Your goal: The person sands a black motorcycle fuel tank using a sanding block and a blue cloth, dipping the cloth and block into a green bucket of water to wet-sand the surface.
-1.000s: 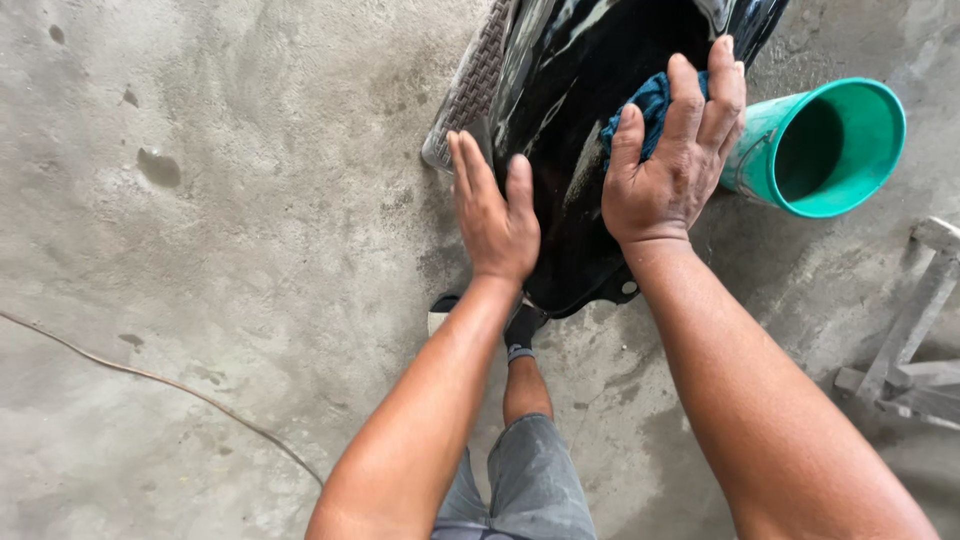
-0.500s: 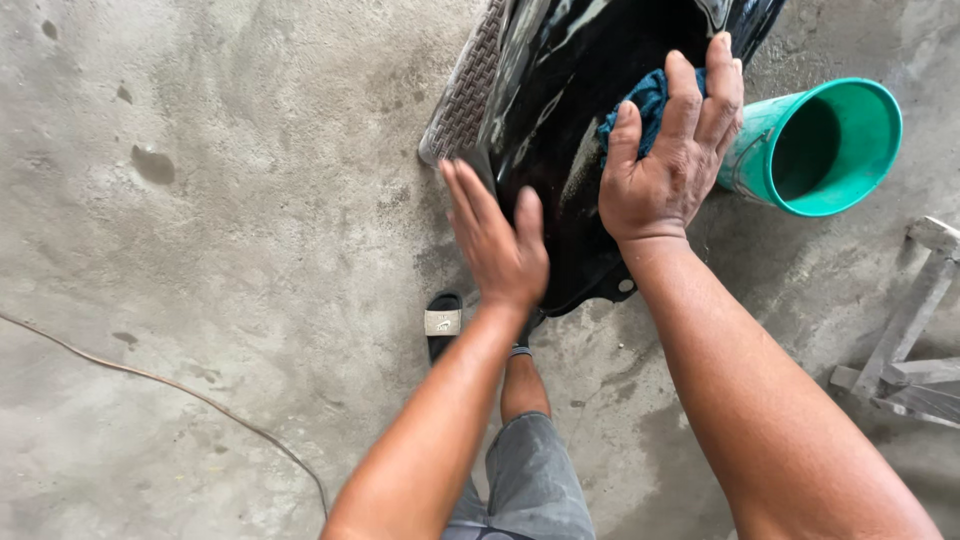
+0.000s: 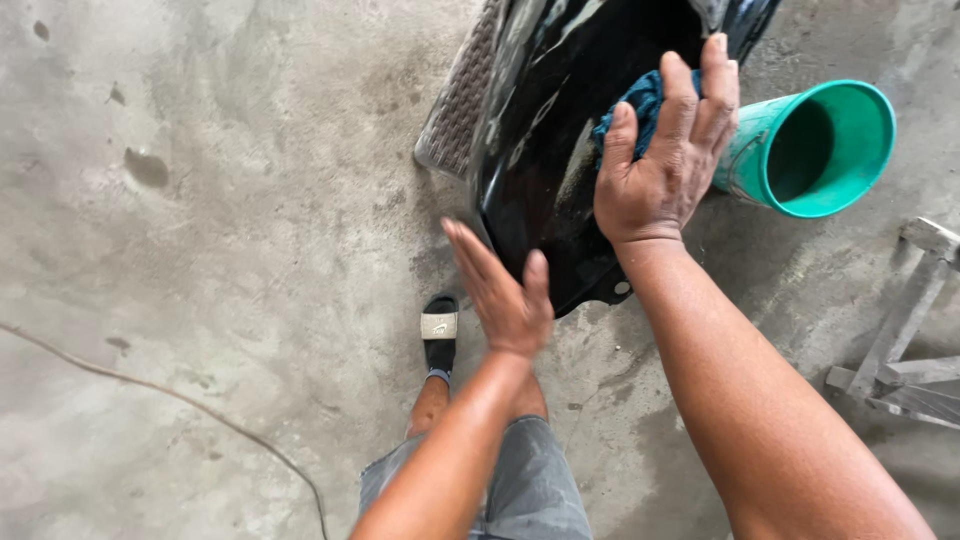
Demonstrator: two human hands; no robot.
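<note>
Right hand (image 3: 660, 160): palm down, fingers spread and stretched forward, thumb out to the left side, pressed flat on what lies beneath it.
Right wrist: straight, in line with the forearm.
Right forearm: bare, runs from the lower right corner up and leftward to the hand.
Left hand (image 3: 505, 290): open, fingers straight and close together, thumb raised apart, held edge-on and slightly blurred, gripping nothing.
Left forearm: bare, rises from the bottom centre up to the hand.
Legs: one knee in grey shorts below the left arm, bare shin under it.
</note>
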